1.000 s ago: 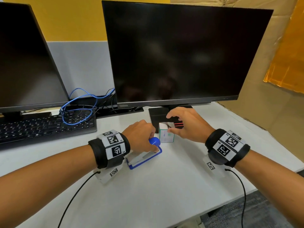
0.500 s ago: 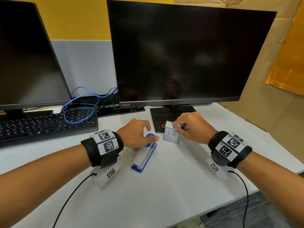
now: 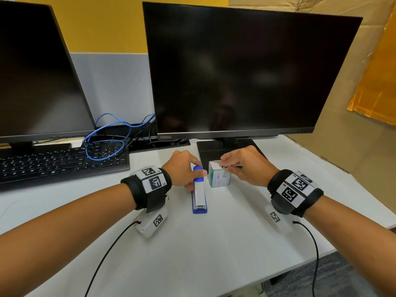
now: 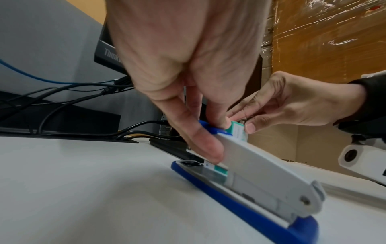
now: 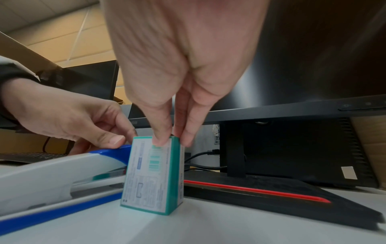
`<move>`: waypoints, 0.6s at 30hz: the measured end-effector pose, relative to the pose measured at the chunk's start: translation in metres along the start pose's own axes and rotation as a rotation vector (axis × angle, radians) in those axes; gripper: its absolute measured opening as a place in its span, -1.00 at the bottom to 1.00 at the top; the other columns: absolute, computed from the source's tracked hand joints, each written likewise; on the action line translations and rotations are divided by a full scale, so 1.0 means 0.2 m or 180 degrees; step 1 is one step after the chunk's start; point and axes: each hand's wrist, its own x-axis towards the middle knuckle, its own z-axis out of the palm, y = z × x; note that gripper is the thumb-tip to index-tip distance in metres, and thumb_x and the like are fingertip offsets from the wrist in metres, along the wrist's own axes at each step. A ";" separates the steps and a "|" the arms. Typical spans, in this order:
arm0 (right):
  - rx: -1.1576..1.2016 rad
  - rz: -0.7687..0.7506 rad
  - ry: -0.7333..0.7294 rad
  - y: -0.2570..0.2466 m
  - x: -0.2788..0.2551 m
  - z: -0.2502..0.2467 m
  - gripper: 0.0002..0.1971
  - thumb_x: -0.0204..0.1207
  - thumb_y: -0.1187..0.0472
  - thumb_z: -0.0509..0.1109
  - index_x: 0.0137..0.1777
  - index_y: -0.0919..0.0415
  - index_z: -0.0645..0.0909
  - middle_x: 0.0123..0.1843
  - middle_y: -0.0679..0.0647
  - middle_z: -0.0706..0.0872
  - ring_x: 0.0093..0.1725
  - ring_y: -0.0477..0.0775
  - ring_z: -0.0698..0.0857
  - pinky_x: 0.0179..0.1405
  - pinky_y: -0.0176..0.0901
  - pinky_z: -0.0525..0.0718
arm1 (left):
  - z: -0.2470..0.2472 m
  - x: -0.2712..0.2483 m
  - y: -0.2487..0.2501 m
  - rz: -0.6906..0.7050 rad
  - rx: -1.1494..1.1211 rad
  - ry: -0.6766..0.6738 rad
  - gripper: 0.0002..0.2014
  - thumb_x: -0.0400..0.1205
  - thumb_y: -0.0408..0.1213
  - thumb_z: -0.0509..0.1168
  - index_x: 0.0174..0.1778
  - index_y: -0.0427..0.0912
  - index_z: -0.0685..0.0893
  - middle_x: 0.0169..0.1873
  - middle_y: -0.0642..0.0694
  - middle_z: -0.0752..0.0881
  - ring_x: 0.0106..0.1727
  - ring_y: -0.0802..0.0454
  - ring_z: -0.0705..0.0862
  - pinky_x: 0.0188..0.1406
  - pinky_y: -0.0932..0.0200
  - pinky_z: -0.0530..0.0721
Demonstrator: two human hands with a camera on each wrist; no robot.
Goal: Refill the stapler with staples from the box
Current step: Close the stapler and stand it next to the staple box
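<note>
A stapler point(image 3: 199, 194) with a blue base and a white top arm lies on the white desk point(image 3: 214, 243), its blue front tip pointing away from me. My left hand point(image 3: 196, 176) pinches that front tip between thumb and fingers; in the left wrist view the stapler point(image 4: 261, 173) has its arm raised a little off the base. Just right of it a white and green staples box point(image 3: 219, 177) stands upright. My right hand point(image 3: 225, 167) pinches the top edge of the box point(image 5: 150, 178), thumb on the printed face. The box's inside is hidden.
A black monitor stand base point(image 3: 214, 148) with a red stripe sits right behind the box. A keyboard point(image 3: 53, 163) with a blue cable point(image 3: 102, 142) on it lies at the left, below a second monitor. Cardboard sheets stand past the desk's right edge.
The stapler has swung from a diagonal to pointing straight away from me. My left hand has moved onto its front tip. My right hand has stayed at the top of the box.
</note>
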 end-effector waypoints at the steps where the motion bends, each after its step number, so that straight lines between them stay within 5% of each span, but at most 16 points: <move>1: 0.0038 0.0010 -0.0014 0.00 0.00 0.00 -0.72 0.60 0.23 0.38 0.27 0.25 0.74 0.38 0.12 0.71 0.34 0.14 0.66 0.12 -0.47 0.61 | 0.01 0.01 0.00 -0.0006 -0.0033 0.0000 -0.58 0.62 -0.04 0.34 0.35 -0.16 0.64 0.29 -0.25 0.71 -0.23 0.06 0.73 -0.19 0.26 0.75; 6: 0.0081 0.0043 -0.0020 0.01 0.02 0.00 -0.68 0.58 0.23 0.41 0.33 0.22 0.70 0.49 0.12 0.63 0.41 0.15 0.63 0.22 -0.30 0.63 | 0.03 0.05 0.00 0.0012 -0.0099 0.0006 -0.54 0.60 -0.01 0.34 0.37 -0.17 0.62 0.25 -0.24 0.74 -0.19 0.05 0.75 -0.10 0.18 0.80; 9: 0.0074 0.0093 -0.0040 0.01 0.03 0.00 -0.66 0.58 0.22 0.42 0.34 0.21 0.69 0.51 0.13 0.60 0.43 0.16 0.62 0.26 -0.17 0.68 | 0.04 0.06 0.00 0.0001 -0.0113 0.0018 -0.52 0.59 0.00 0.34 0.36 -0.18 0.62 0.26 -0.24 0.73 -0.18 0.05 0.76 -0.22 0.28 0.75; 18: 0.0037 0.0141 -0.0051 0.00 0.03 -0.01 -0.65 0.57 0.19 0.43 0.34 0.22 0.69 0.50 0.12 0.62 0.41 0.17 0.64 0.23 -0.17 0.69 | 0.05 0.05 0.01 -0.0083 -0.0174 0.0071 -0.51 0.57 0.02 0.36 0.34 -0.19 0.62 0.27 -0.26 0.72 -0.13 -0.01 0.80 -0.20 0.23 0.77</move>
